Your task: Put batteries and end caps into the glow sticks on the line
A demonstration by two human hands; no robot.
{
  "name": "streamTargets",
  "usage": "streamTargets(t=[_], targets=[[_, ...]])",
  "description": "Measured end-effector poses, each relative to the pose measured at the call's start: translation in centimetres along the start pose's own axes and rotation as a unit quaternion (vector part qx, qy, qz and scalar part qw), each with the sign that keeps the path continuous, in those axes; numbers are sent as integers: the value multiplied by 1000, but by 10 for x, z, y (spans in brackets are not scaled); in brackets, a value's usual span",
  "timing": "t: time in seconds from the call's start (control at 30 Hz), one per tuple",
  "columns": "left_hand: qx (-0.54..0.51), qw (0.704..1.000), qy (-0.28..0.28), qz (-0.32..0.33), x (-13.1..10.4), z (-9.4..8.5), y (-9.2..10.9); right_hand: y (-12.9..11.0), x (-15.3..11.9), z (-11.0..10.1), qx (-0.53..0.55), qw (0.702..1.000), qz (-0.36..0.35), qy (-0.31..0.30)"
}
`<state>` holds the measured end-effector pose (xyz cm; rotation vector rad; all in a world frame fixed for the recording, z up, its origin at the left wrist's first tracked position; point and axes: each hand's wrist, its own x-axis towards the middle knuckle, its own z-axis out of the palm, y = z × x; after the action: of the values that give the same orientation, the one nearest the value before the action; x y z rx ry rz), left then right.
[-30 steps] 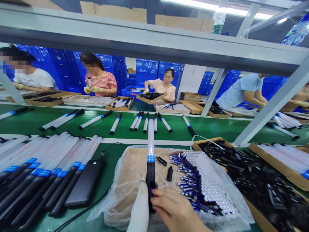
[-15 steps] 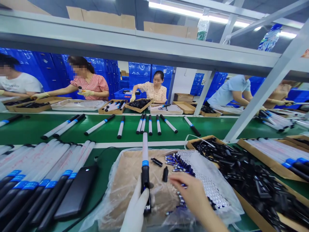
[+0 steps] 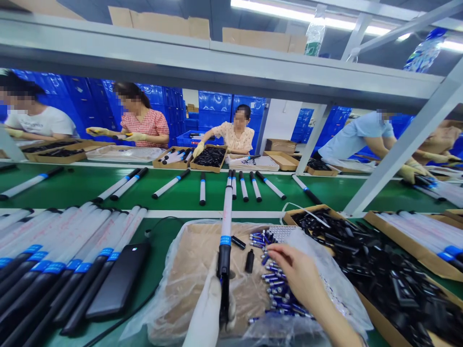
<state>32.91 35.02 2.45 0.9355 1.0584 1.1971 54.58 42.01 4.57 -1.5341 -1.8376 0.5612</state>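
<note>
My left hand (image 3: 210,303), in a white glove, grips a stick (image 3: 224,224) by its black handle. The stick has a translucent white tube, a blue band and a long opening in the handle; it points away from me. My bare right hand (image 3: 298,274) is at the pile of small blue cylinders with metallic ends (image 3: 277,284). Its thumb and fingers are drawn together at the pile's upper part, and what they pinch is hard to make out. Between my hands, a black cap-like piece (image 3: 249,261) stands on the plastic-lined tray (image 3: 188,270), with another black piece (image 3: 238,242) lying behind it.
Several similar sticks (image 3: 83,250) lie to the left beside a black power bank-like slab (image 3: 119,282). A box of black plastic parts (image 3: 383,270) fills the right. Beyond runs a green belt (image 3: 173,202) with sticks; co-workers sit behind it. A slanted white post (image 3: 401,140) stands right.
My right hand has moved slightly right and up, from beside the black cap-like piece to the blue cylinders. The stick in my left hand has turned and shifted a little. Belt sticks have moved right.
</note>
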Motion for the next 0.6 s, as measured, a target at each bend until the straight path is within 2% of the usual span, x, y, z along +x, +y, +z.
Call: streamTargets(t=[0.07,0.13,0.17,0.23,0.3,0.37,0.43,0.47,0.53,0.6], targets=[[-2,1000,5,0,-2,2,2,-30,-13,10,157,984,21,-80],[-2,1000,10,-3,-3,3,3,-52,-23,27,259,956,36,-134],[-3,1000,13,-5,-3,3,4,-59,-27,37,272,952,35,-134],[-6,1000,18,-8,-2,3,5,-65,-31,58,253,963,17,-94],[-13,1000,19,-15,0,2,5,-61,-33,74,226,973,-10,-48],[-22,999,12,-29,2,2,4,-51,-32,80,234,972,-6,-25],[-35,998,0,-46,6,2,0,-35,-28,71,230,973,23,-19],[-43,998,-6,-54,8,3,-2,-27,-25,61,189,981,31,-20],[-59,996,-17,-65,10,3,-4,-8,-16,34,43,998,14,-37],[-73,994,-30,-75,11,3,-6,11,-8,8,-93,993,-20,-70]])
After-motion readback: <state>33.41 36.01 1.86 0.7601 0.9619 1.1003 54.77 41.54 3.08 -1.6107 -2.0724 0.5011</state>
